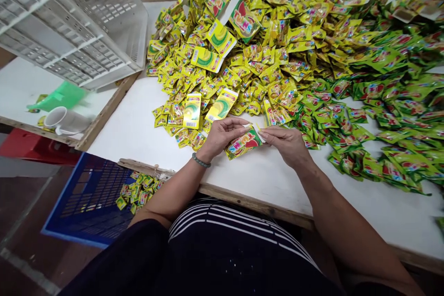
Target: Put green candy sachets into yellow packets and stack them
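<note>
A small printed carton with fruit pictures is held between my two hands, just above the white table top. My left hand grips its left upper side with thumb and fingers. On the other side, my right hand pinches the pale flap at the carton's right end. Whether anything is inside the carton cannot be seen. Beyond my hands lie similar yellow cartons on a heap of small yellow sachets. Green sachets spread over the right part of the table.
A white plastic crate stands tilted at the left. Near it are a white mug and a green scoop-like piece. Below the wooden table edge, a blue crate holds several small packed cartons. A red stool-like object is at far left.
</note>
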Tool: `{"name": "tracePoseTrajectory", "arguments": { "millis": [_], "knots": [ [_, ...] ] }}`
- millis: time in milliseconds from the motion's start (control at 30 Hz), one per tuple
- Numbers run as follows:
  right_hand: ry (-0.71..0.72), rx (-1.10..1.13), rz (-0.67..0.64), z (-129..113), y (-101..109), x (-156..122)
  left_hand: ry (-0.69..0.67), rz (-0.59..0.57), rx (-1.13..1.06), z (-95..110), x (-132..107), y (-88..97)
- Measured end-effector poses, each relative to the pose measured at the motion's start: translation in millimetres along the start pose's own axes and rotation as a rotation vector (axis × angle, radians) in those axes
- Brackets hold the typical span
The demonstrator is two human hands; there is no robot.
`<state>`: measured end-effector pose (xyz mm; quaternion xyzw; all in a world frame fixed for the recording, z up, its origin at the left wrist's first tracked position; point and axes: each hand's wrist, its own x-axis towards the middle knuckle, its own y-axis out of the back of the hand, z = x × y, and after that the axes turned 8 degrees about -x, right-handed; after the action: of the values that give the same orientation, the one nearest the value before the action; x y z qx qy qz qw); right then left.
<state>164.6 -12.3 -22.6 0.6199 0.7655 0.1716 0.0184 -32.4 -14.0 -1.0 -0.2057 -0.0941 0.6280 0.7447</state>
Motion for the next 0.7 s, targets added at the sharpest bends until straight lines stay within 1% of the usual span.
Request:
{"name": "tracePoseTrajectory", "arguments": {
  "millis": [133,233,300,367,467,600,700],
  "knots": [
    [0.031,-0.071,0.049,-13.9,-5.0,-4.6,-0.031,0.047,-0.018,-2.3,-0.2,-1.4],
    [0.053,-0.111,0.03,-21.7,-7.6,-6.9,-0.049,0.088,-0.029,-4.0,-0.1,-2.1],
    [0.075,-0.138,0.028,-21.8,-8.5,-7.2,-0.039,0.085,-0.028,-3.2,-0.1,-2.9],
    [0.111,-0.171,0.067,-19.0,-11.1,-7.7,-0.018,0.068,-0.034,-1.3,-0.4,-4.3],
    [0.188,-0.236,0.141,-14.9,-20.3,-10.6,-0.006,0.052,-0.059,1.5,-1.7,-5.9],
    [0.299,-0.338,0.155,-18.3,-31.9,-15.4,0.007,0.061,-0.081,3.3,-4.3,-4.1],
    [0.357,-0.391,0.155,-23.7,-28.4,-13.3,0.03,0.067,-0.075,3.0,-5.5,-2.4]
  ]
}}
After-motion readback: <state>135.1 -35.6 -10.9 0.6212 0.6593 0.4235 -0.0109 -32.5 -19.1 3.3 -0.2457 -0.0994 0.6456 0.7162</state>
